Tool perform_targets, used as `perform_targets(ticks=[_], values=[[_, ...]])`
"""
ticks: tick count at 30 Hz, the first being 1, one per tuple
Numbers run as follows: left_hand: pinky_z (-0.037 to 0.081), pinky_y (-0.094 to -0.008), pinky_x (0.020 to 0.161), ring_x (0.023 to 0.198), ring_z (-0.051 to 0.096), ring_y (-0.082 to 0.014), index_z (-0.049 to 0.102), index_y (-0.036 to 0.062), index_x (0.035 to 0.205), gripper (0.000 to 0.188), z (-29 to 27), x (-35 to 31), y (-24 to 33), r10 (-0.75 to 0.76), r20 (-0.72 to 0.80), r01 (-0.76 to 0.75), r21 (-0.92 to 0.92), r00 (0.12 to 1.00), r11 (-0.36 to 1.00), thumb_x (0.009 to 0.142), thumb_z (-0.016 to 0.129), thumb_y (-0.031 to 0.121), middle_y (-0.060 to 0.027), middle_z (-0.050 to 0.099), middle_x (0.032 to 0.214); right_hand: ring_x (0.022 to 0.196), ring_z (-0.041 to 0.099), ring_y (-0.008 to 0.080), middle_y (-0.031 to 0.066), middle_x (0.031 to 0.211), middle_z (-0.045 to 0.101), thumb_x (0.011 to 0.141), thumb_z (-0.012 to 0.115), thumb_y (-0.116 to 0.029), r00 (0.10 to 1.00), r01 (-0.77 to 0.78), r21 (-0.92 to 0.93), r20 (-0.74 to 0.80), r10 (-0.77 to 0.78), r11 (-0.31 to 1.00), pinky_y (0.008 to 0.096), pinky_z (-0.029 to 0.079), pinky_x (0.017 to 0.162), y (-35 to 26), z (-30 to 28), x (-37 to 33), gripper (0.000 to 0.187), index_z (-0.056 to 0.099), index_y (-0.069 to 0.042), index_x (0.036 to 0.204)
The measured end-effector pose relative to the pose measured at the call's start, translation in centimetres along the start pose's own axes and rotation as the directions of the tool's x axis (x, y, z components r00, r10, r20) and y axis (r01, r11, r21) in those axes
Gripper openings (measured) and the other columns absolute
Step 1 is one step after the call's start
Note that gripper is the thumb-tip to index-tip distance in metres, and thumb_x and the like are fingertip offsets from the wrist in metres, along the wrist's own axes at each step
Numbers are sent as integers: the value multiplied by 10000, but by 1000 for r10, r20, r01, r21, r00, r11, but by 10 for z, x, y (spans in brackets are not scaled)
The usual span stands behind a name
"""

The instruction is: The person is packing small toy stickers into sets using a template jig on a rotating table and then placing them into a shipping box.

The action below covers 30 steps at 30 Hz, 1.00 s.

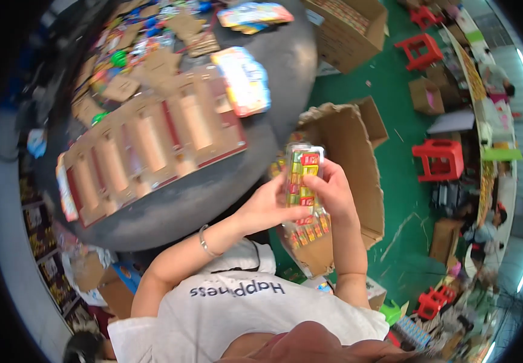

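A clear plastic pack of small red, yellow and green pieces (300,172) is held between my two hands, above an open cardboard box (358,163). My left hand (270,206) grips its lower left side, the thumb lying across the front. On the right edge, my right hand (336,190) closes round it with the thumb pressed on the face. Below the pack, similar small colourful packs (310,235) show inside the box. To the left, a brown tray with long slots and dark red strips (167,139) rests on the dark round table (225,190).
Cardboard pieces (158,69) and colourful bits crowd the table's far left. Bright printed cards (243,81) lie beside the tray. Another carton (346,36) stands at the far side. Red stools (438,160) and more boxes stand on the green floor at the right, with people at a long bench.
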State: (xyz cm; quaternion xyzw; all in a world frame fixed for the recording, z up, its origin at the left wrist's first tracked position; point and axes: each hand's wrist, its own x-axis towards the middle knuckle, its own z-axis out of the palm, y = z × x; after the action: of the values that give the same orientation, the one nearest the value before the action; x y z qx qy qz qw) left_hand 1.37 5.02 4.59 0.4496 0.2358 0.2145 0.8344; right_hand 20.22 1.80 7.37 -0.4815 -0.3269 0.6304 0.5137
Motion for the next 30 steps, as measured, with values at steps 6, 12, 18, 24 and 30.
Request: perform_targets(ticks=[6,12,18,24,30], values=[[538,-305,905,1032,650,-129,563,22,1288,405,-44,-94,70,-125,-74,101,-269,989,958,902,682,36,-53,668,1146,724,570,29,-18,922,621,865,727,-35,960,222,-655,18,-278,723,180,465,624,-21,120,0,302,621,-27,1148],[561,-297,840,932,683,-125,659,10,1146,306,-86,-136,107,133,-423,-168,-46,896,985,863,761,64,-63,716,1039,572,536,12,-27,704,631,923,703,-129,981,123,-397,190,-50,910,176,423,507,-15,175,45,118,653,-28,888],[602,-416,846,980,695,-251,534,12,1235,325,-135,-159,129,88,-461,-280,-367,883,887,928,623,66,-140,674,1078,495,484,35,-24,621,586,910,725,-195,994,77,-577,112,-15,813,205,368,446,-42,156,154,215,640,-20,821],[585,-402,890,1019,689,-238,539,2,1260,389,-146,-165,130,127,-480,-309,-322,868,895,884,635,-21,-132,681,1122,527,572,89,17,628,641,850,777,-280,993,93,-903,52,-107,419,271,449,506,-31,157,169,267,683,-32,824],[581,-316,833,940,697,-158,617,13,1190,338,-144,-160,124,113,-524,-262,-219,844,940,863,694,-25,-71,701,1078,570,628,111,39,645,673,859,761,-289,898,173,-985,163,-408,-13,302,490,563,-19,169,144,289,695,-9,835]])
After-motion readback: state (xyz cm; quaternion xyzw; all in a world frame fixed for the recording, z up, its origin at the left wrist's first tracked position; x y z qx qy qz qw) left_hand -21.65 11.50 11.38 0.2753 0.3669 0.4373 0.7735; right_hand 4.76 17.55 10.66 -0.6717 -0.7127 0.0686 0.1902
